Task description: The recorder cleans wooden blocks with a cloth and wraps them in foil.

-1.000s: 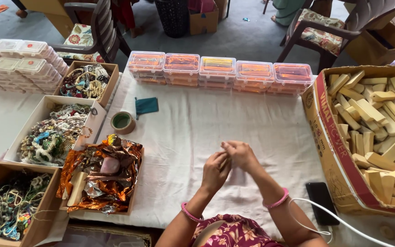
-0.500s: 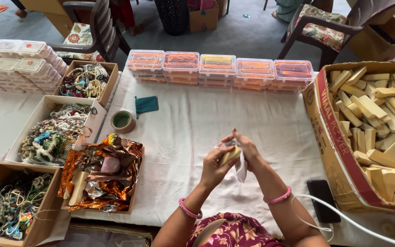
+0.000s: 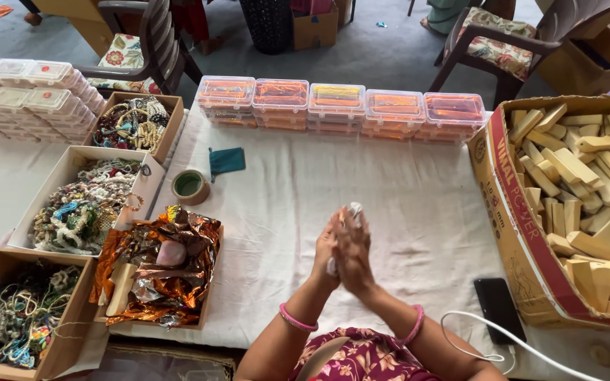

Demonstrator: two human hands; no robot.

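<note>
A small white packet (image 3: 354,210) pokes out above the fingertips, squeezed between the left hand (image 3: 327,245) and right hand (image 3: 354,255), palms pressed flat together over the white cloth (image 3: 404,190). Foil tray (image 3: 164,271) lies to the left, a carton of wooden blocks (image 3: 587,212) right.

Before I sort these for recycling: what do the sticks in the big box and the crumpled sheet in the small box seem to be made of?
The sticks look like pale, unfinished wood: matte, squared, cut to uneven lengths. The crumpled sheet looks like metallic foil or foil-coated film: coppery, shiny, sharply creased. Which of the two, I cannot tell.
</note>
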